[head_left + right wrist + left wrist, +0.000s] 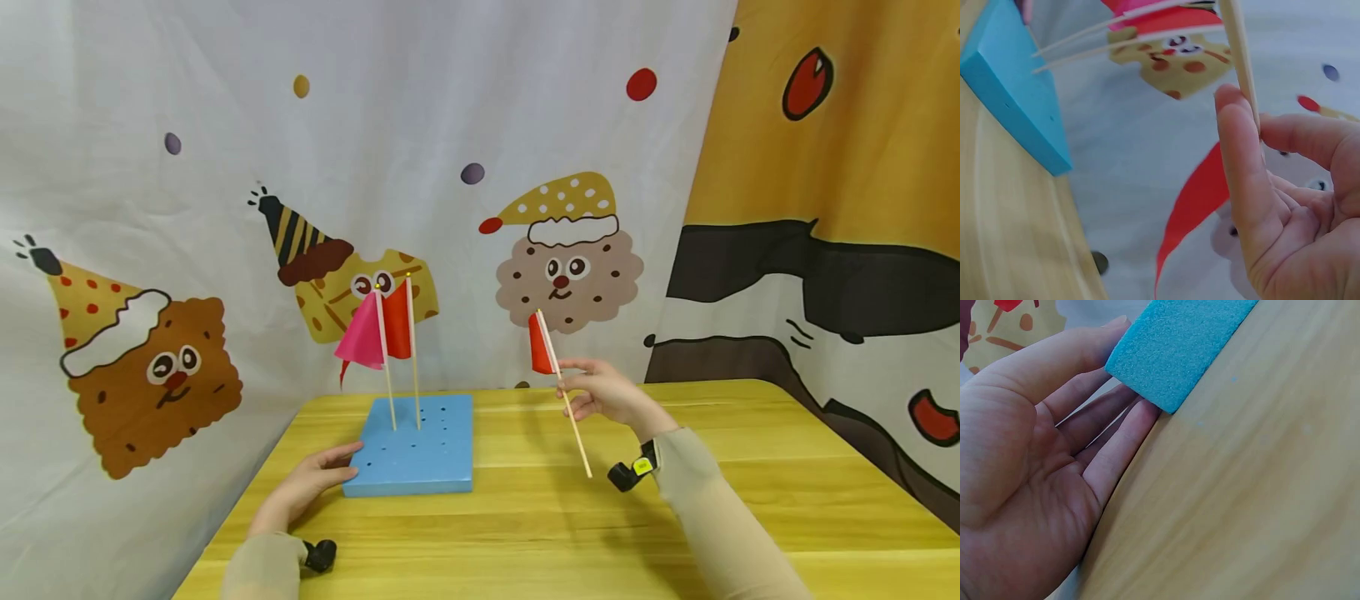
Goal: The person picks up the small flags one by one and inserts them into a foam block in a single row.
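A blue foam block (pixel 438 467) with several small holes lies on the table. Two flags stand upright in it on thin wooden sticks: a pink flag (pixel 362 333) and a red flag (pixel 398 325). At the block's left side, my left hand (pixel 303 487) rests with fairly straight fingers touching the edge; the left wrist view shows fingertips against the foam's corner (pixel 1172 353). Right of the block, my right hand (pixel 607 392) holds another red flag (pixel 542 346) above the table. Its thumb and fingers pinch the wooden stick (pixel 1242 56), which slants, lower end toward the right.
The wooden table (pixel 525 533) carries the block. Behind it hangs a white curtain (pixel 450 83) printed with cartoon biscuits and cheese, with a yellow and black section on the right. Each wrist wears a small black camera (pixel 321 556).
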Action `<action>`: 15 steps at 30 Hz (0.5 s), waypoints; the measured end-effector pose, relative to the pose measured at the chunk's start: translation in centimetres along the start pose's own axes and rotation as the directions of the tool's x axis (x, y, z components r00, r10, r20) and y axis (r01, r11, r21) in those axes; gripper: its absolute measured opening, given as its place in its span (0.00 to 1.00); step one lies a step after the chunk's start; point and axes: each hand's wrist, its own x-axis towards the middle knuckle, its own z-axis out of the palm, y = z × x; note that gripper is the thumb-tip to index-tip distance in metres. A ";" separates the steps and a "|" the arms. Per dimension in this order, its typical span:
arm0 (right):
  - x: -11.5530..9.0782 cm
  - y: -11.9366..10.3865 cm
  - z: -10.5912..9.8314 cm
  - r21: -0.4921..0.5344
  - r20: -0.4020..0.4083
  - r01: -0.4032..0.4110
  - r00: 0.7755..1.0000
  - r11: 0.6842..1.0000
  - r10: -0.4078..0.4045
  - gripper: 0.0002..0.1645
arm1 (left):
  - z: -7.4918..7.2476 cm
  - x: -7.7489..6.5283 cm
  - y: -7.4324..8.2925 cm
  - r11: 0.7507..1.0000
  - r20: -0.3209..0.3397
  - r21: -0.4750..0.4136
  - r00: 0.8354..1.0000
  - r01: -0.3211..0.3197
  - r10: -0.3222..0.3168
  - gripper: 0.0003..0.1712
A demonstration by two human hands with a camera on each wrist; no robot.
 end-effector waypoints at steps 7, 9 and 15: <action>3.1 0.2 3.8 -0.052 0.025 0.081 0.997 0.995 -0.079 0.34 | -0.2 -0.2 0.3 1.000 -0.012 0.012 1.000 -0.007 0.007 0.35; 3.9 0.2 4.8 -0.082 0.024 0.092 0.996 0.992 -0.090 0.35 | -0.2 -0.2 0.3 1.000 -0.004 0.015 1.000 -0.007 0.007 0.35; 6.0 -0.3 7.3 -0.119 0.027 0.148 0.989 0.982 -0.146 0.35 | 0.0 -0.1 0.1 1.000 0.017 0.002 1.000 -0.009 0.009 0.35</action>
